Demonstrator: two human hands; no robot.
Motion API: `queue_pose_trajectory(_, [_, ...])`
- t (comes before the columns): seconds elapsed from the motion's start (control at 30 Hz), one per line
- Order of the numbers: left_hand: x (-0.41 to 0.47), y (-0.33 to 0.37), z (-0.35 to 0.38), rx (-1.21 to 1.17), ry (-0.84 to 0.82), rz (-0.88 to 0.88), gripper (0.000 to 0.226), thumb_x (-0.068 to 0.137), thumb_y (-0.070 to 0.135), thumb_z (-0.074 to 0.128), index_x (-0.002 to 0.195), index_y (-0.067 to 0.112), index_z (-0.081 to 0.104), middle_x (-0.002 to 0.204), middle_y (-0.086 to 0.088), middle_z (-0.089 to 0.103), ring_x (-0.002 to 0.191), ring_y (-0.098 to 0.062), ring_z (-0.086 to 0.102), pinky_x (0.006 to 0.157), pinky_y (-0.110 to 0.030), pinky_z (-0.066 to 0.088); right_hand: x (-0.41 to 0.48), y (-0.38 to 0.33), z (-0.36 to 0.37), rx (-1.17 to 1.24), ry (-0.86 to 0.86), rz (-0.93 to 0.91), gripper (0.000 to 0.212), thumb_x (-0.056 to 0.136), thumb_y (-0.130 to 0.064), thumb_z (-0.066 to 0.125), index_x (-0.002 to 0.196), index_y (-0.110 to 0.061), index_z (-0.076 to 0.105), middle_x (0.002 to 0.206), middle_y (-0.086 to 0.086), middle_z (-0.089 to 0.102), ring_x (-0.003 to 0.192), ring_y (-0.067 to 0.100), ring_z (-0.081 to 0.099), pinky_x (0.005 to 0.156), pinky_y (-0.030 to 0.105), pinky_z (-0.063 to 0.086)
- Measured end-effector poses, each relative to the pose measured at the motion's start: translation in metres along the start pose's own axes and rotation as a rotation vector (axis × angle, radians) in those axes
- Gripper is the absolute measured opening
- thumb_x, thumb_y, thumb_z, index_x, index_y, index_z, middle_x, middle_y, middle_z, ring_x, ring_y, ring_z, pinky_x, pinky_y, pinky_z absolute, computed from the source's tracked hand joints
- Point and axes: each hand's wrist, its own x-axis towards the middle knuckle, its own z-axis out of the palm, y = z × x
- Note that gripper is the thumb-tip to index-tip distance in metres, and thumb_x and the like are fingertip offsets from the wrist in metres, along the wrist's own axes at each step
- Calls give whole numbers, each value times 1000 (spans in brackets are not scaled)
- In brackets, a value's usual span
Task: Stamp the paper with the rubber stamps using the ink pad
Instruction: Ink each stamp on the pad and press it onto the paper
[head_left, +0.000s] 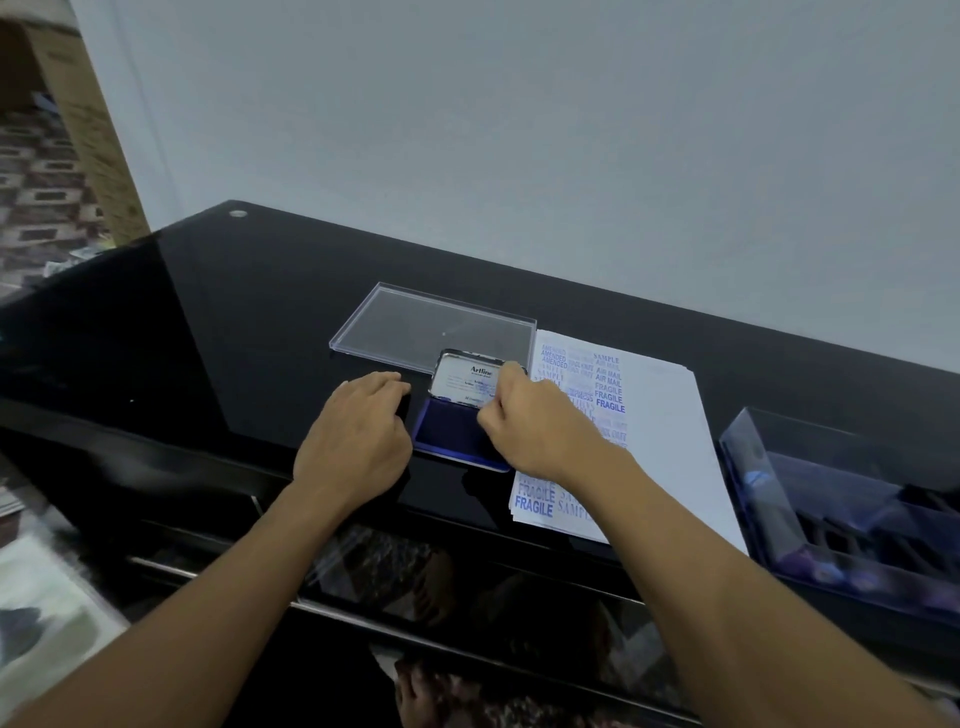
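An open ink pad (451, 427) with a dark blue surface lies on the black glass table (208, 338). Its metal lid (464, 375) stands tilted up, showing a white label inside. My right hand (535, 421) pinches the lid's right edge. My left hand (358, 441) rests on the table with curled fingers pressed against the pad's left side. Right of the pad lies white paper (670, 415) covered with several blue prints such as FRAGILE, AIR MAIL and SAMPLE. No rubber stamp is visible in either hand.
A clear plastic cover (415, 322) lies flat just behind the pad. At the right edge a clear box (831, 499) holds several dark stamps. The table backs onto a plain wall; a drawer front with a metal rail runs below the near edge.
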Motion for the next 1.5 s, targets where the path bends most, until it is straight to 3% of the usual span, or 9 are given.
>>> queue_pose_trajectory(0.17, [0,1,1,13,25,1,49,91,3,41,137,7,56,148,-5,49,139,-22,40,119,-38,28,0,-3,7,45,20,21,22,98,-23,41,79,-18,31,76,13,53,61,26,45,53,34,34])
queue_pose_trajectory(0.37, [0,3,0,30,35,7,49,92,3,41,139,6,55,149,-6,48,139,-21,39,119,-36,25,6,-13,8,41,28,56,26,95,-19,41,72,-22,26,77,9,45,70,32,48,59,38,40])
queue_pose_trajectory(0.53, [0,4,0,43,38,17,48,91,2,43,138,5,56,148,-7,49,137,-23,41,117,-36,26,3,-12,9,71,39,77,15,95,-20,41,82,-18,33,78,11,48,66,29,46,57,36,39])
queue_pose_trajectory(0.7, [-2,4,-1,54,38,24,48,91,2,42,138,5,55,148,-7,49,137,-23,42,117,-35,25,8,-22,7,-10,11,61,9,96,-19,44,89,-14,38,75,4,39,72,28,46,59,35,37])
queue_pose_trajectory(0.93, [-1,4,-1,53,34,23,49,92,4,42,139,6,54,149,-6,48,138,-22,40,118,-37,27,2,-12,9,81,37,88,25,96,-21,41,74,-23,28,77,11,49,63,27,45,54,33,35])
queue_pose_trajectory(1.17, [-1,4,0,62,36,27,48,92,4,43,138,6,55,148,-7,49,138,-23,41,117,-37,27,7,-25,6,-16,20,87,8,97,-18,44,91,-13,40,80,6,43,71,27,47,59,35,37])
queue_pose_trajectory(1.37, [-2,4,-1,59,30,26,48,91,3,44,138,5,55,147,-8,50,138,-24,42,118,-39,28,5,-20,7,43,16,109,10,96,-17,42,87,-15,38,76,6,41,66,24,45,58,34,37])
queue_pose_trajectory(1.5, [-2,4,-1,58,30,35,48,91,3,45,138,4,55,147,-9,50,137,-24,42,117,-38,28,8,-27,6,-4,6,110,7,96,-18,45,92,-14,41,85,9,46,81,32,51,64,37,42])
